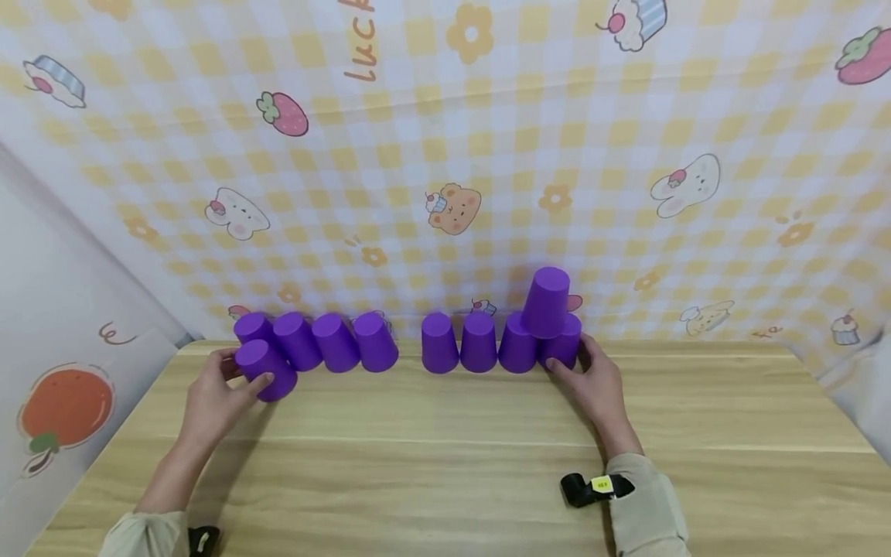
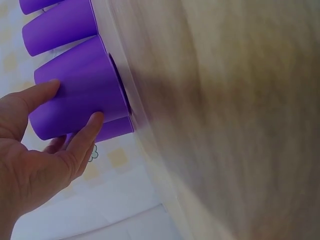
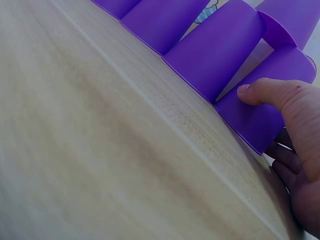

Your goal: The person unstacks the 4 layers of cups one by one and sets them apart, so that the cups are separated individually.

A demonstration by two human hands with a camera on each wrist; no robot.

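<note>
The left hand (image 1: 214, 402) grips a front purple cup (image 1: 270, 373), the right hand (image 1: 593, 381) grips an end cup (image 1: 561, 353) beneath a stacked cup (image 1: 547, 302), and all, probably light, stiff and smooth, seem best held gently round their sides.

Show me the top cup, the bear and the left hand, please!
Top cup (image 1: 546, 304): head view, on the middle of its side.
Bear (image 1: 457, 210): head view, on its printed face.
Left hand (image 1: 217, 396): head view, on the middle of the hand.
</note>
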